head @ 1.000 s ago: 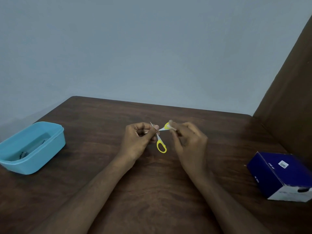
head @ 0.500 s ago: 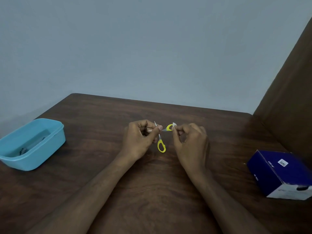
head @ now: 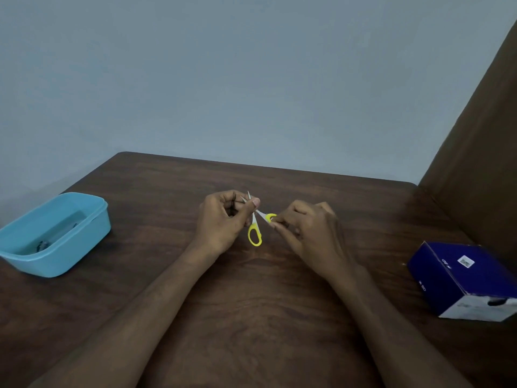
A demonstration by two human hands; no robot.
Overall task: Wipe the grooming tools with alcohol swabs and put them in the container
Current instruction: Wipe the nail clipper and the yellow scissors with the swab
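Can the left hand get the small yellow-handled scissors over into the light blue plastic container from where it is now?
Probably yes: the left hand grips the scissors near the blades, bare table lies before the container, whose top is open.

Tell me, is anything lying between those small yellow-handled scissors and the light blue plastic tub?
Nothing visible: only bare dark wooden table lies between the small yellow-handled scissors, held in both hands, and the light blue plastic tub.
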